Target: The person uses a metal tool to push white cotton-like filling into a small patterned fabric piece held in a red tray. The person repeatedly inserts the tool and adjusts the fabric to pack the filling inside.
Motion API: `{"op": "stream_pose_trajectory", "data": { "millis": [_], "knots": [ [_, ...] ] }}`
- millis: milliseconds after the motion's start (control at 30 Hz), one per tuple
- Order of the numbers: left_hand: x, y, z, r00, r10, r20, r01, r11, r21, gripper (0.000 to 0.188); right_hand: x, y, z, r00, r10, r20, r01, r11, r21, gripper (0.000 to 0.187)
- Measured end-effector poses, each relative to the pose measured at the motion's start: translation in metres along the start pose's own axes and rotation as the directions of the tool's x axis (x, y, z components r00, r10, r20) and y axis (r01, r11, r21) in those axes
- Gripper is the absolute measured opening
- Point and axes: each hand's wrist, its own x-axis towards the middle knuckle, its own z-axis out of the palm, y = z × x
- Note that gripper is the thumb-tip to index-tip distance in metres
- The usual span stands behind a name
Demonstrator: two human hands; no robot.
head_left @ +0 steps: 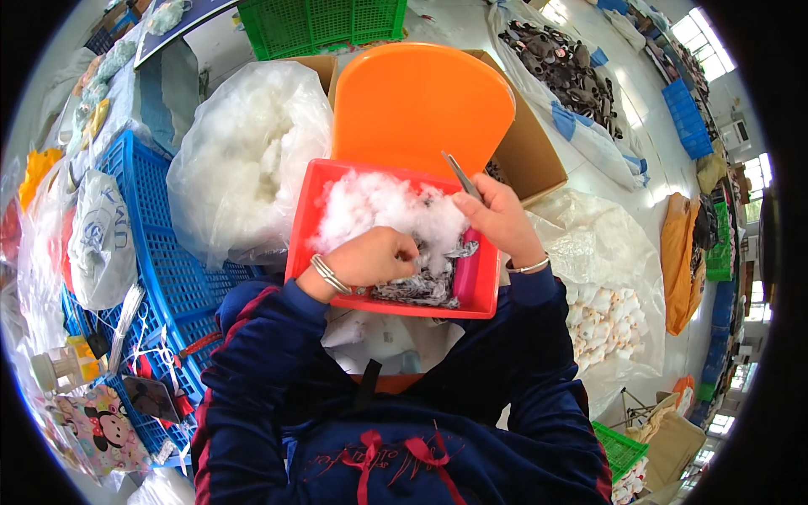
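My right hand (497, 220) is closed around a slim, pointed metal tool (461, 175) that looks like tweezers, its tip upward and left over the tray's far right edge. My left hand (370, 259) has its fingers curled together in the tray; what they hold, if anything, is hidden. The red plastic tray (305, 220) lies across my lap. White fluffy stuffing (370, 202) fills its far part, and grey-black patterned fabric pieces (417, 289) lie nearer me. A magenta piece (465, 273) stands along the tray's right side.
An orange chair or stool surface (421, 105) is just beyond the tray, beside cardboard (534, 164). Left stand a clear bag of stuffing (252, 160) and blue crates (181, 278). On the right, a plastic sheet (598, 244) bears small white-and-tan pieces (606, 320).
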Motion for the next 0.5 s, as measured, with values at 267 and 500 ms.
{"op": "stream_pose_trajectory", "data": {
  "millis": [267,500],
  "knots": [
    [-0.005,0.009,-0.030,0.999,-0.035,0.011,0.037,0.942,-0.334,0.023,-0.004,-0.016,0.032,0.968,-0.074,0.239,0.002,0.957,0.290,0.024],
    [-0.017,0.012,-0.059,0.981,-0.074,-0.179,0.008,0.938,-0.347,0.021,0.003,-0.013,0.035,0.995,0.039,0.095,-0.071,0.929,0.364,0.016]
  ]
}}
